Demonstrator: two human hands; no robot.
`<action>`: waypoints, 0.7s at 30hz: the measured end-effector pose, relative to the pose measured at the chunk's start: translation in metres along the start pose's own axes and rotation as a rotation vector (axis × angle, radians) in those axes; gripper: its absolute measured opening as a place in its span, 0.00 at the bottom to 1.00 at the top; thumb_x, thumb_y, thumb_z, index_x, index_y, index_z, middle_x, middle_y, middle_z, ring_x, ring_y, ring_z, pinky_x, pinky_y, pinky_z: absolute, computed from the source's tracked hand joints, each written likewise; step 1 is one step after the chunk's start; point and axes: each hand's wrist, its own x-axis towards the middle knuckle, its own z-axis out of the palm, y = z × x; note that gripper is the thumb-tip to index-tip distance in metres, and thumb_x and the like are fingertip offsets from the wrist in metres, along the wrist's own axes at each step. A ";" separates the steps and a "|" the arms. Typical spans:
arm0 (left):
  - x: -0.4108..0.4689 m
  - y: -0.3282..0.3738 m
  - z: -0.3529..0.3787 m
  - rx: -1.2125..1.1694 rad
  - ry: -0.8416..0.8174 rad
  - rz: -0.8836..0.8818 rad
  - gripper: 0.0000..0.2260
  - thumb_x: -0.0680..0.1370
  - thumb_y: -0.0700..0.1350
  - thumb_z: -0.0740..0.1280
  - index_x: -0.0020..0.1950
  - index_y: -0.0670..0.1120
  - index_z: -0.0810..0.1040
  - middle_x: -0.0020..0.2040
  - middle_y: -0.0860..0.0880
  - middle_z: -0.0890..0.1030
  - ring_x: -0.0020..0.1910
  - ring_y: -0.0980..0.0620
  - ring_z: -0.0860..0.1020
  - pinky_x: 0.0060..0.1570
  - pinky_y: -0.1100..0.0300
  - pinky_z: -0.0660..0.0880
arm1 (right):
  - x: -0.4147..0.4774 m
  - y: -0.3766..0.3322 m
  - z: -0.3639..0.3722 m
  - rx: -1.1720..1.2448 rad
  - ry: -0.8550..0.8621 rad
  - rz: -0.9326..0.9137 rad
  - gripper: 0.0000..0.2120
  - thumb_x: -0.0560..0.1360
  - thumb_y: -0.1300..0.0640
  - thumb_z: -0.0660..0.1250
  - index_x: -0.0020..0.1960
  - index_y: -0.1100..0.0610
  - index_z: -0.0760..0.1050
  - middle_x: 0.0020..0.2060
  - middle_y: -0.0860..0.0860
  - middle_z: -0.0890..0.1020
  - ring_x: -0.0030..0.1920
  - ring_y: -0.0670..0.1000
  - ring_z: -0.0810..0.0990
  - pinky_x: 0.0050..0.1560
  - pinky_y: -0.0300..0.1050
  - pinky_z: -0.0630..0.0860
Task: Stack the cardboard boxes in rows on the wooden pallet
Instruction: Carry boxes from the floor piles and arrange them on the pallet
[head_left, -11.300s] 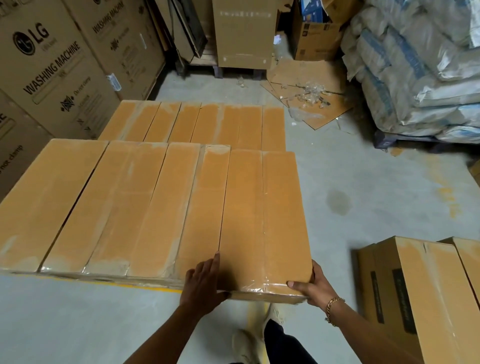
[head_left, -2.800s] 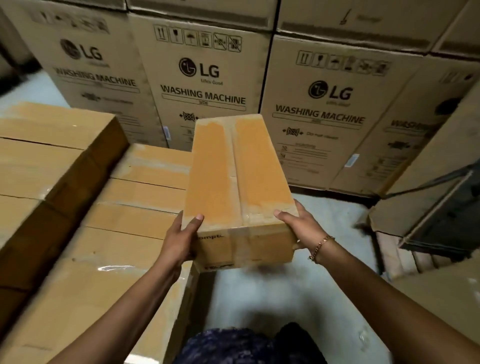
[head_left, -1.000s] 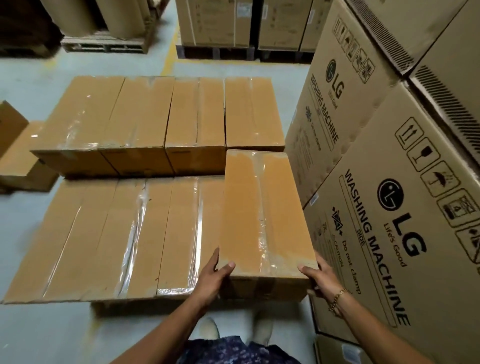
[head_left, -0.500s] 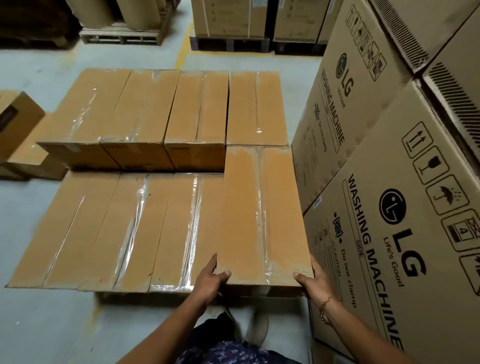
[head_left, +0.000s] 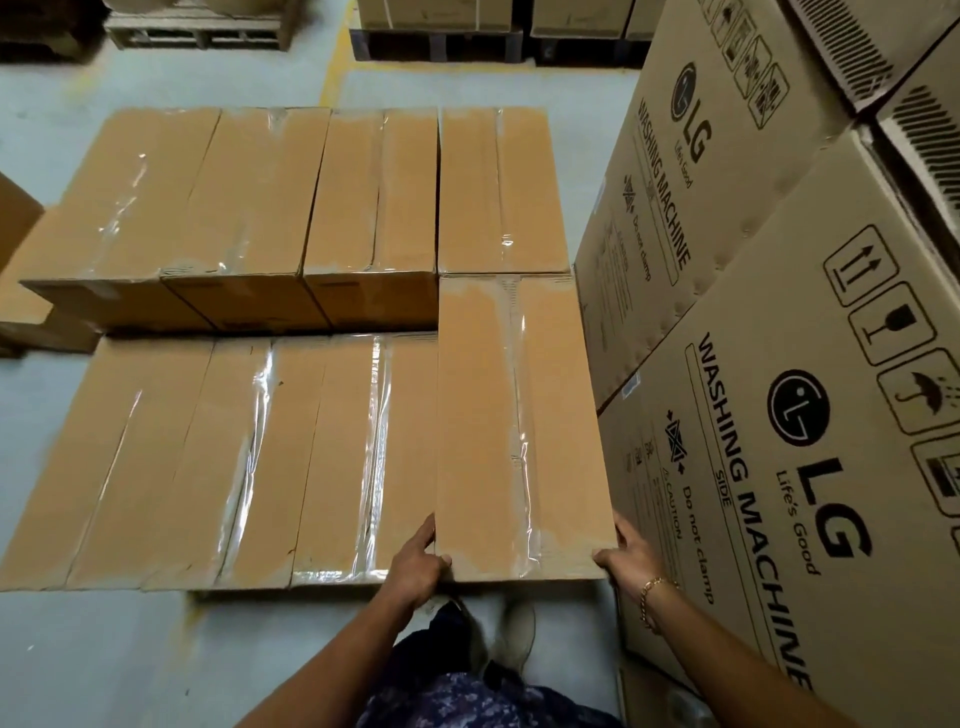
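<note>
Head view: wooden pallet hidden under the stacked boxes (head_left: 249, 457); its edges cannot be made out. Long cardboard box (head_left: 519, 426) is grasped at its near end, left hand (head_left: 418, 566) at the near-left corner, right hand (head_left: 631, 558) at the near-right. Box is laid at the upper layer's right end, against washing machine cartons (head_left: 779, 415).

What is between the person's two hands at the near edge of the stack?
In the head view, the near end of the cardboard box lies between the left hand and the right hand.
</note>
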 end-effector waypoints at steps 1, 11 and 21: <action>0.002 0.001 -0.001 -0.007 -0.003 -0.009 0.33 0.76 0.30 0.62 0.75 0.58 0.70 0.67 0.50 0.79 0.41 0.53 0.81 0.35 0.65 0.74 | 0.001 0.000 0.001 -0.007 -0.007 0.014 0.34 0.73 0.70 0.70 0.75 0.51 0.68 0.55 0.51 0.81 0.53 0.54 0.79 0.47 0.44 0.78; -0.002 0.008 0.009 -0.070 -0.061 -0.090 0.28 0.78 0.48 0.68 0.75 0.66 0.63 0.67 0.54 0.78 0.54 0.48 0.78 0.47 0.54 0.73 | 0.008 0.007 -0.003 0.074 -0.062 0.081 0.28 0.77 0.56 0.69 0.76 0.51 0.67 0.60 0.51 0.80 0.58 0.54 0.79 0.58 0.53 0.79; 0.028 -0.009 0.023 -0.191 -0.006 -0.120 0.50 0.70 0.75 0.67 0.83 0.55 0.51 0.79 0.52 0.65 0.76 0.48 0.66 0.75 0.44 0.64 | 0.069 0.029 -0.001 0.402 -0.171 0.286 0.33 0.78 0.30 0.51 0.51 0.57 0.80 0.46 0.57 0.85 0.48 0.56 0.84 0.48 0.49 0.79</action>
